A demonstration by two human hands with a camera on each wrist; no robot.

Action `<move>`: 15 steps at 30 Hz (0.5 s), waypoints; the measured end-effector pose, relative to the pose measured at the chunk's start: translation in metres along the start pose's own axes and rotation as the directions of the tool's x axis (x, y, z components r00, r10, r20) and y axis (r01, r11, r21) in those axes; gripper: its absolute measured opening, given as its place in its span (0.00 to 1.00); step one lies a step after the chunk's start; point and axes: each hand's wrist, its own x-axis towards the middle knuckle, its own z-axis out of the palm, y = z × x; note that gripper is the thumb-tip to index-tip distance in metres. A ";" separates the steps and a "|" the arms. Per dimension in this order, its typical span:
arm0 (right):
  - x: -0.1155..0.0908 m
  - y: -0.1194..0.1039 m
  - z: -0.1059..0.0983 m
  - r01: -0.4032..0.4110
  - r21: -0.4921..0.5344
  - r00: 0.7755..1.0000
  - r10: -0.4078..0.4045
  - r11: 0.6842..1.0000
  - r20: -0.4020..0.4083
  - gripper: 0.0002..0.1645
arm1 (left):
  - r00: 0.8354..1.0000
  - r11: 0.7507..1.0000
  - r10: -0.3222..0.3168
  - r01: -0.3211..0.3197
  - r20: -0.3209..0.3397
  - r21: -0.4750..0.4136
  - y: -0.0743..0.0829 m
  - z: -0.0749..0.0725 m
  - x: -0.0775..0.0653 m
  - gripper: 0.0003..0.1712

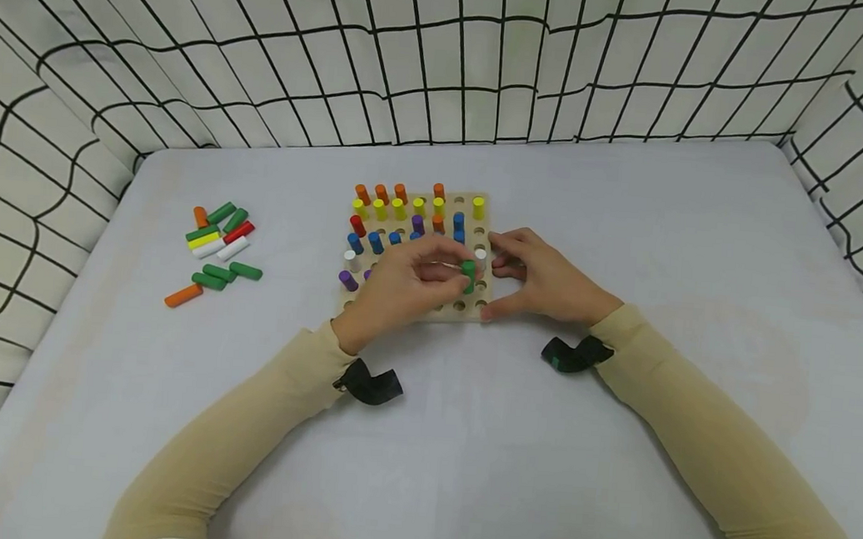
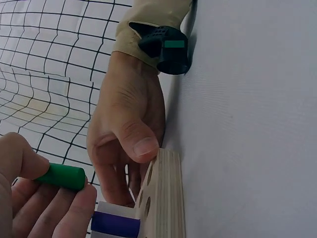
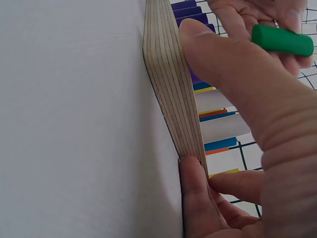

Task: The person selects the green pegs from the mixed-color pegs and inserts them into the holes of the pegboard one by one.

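Note:
My left hand (image 1: 408, 283) pinches a green peg (image 1: 468, 277) between thumb and fingers, above the right part of a wooden pegboard (image 1: 447, 316). In the left wrist view the green peg (image 2: 63, 177) is tilted and clear of the board. My right hand (image 1: 554, 285) holds the board's right edge, its thumb at the near corner and its fingers farther back. Orange, yellow (image 1: 380, 210), red, blue, white and purple pegs (image 1: 348, 280) stand in rows in the board. Part of the rows is hidden behind my left hand; several holes toward the right and front hold no peg.
Loose pegs lie on the white table (image 1: 463, 455) left of the board: green (image 1: 246, 271), orange (image 1: 183, 295), white, red and yellow. A black wire grid (image 1: 416, 60) rises along the back and both sides.

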 end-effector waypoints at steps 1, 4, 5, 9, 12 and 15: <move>0.000 0.000 0.000 0.002 0.007 1.000 -0.002 1.000 0.001 0.71 | 1.000 1.000 -0.002 0.002 0.003 0.005 -0.001 0.001 0.001 0.15; 0.000 0.001 0.000 0.004 0.028 1.000 -0.004 1.000 0.001 0.71 | 1.000 1.000 -0.008 0.008 0.014 0.022 -0.003 0.005 0.003 0.14; 0.000 0.001 0.000 0.007 0.034 1.000 -0.007 0.999 0.003 0.71 | 1.000 1.000 -0.007 0.006 0.014 0.027 -0.004 0.006 0.003 0.14; -0.001 0.002 0.000 0.022 0.020 1.000 -0.022 1.000 0.002 0.71 | 0.999 0.998 0.031 -0.032 0.020 0.048 -0.006 0.010 0.003 0.16; -0.001 0.002 0.000 0.033 -0.013 0.999 -0.033 0.999 -0.007 0.71 | 0.995 0.993 0.089 -0.093 0.052 0.068 -0.008 0.015 0.003 0.16; -0.001 0.002 -0.001 0.037 -0.033 0.999 -0.038 0.999 -0.012 0.72 | 0.988 0.988 0.124 -0.131 0.088 0.078 -0.011 0.018 0.003 0.15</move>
